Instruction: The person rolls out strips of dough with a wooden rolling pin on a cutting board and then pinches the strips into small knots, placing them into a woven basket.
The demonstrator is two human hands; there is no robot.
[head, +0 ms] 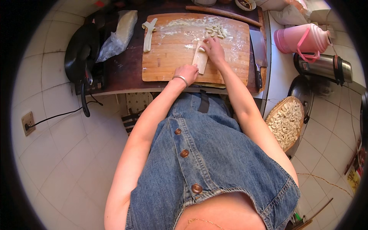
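A large wooden cutting board dusted with flour lies on the dark counter. On it, my left hand, with a bangle at the wrist, grips the near left edge of a small pale wooden board. My right hand is bent over that board's far end, fingers down, with a small piece of dough beside them. Just beyond it lies a cluster of small dough pieces. Flat dough strips lie crossed and folded at the board's left edge.
A cleaver and rolling pin lie right of and behind the board. Left are a plastic bag and black pan. A pink thermos jug, a steel flask and a round tray of shaped dough pieces are at right.
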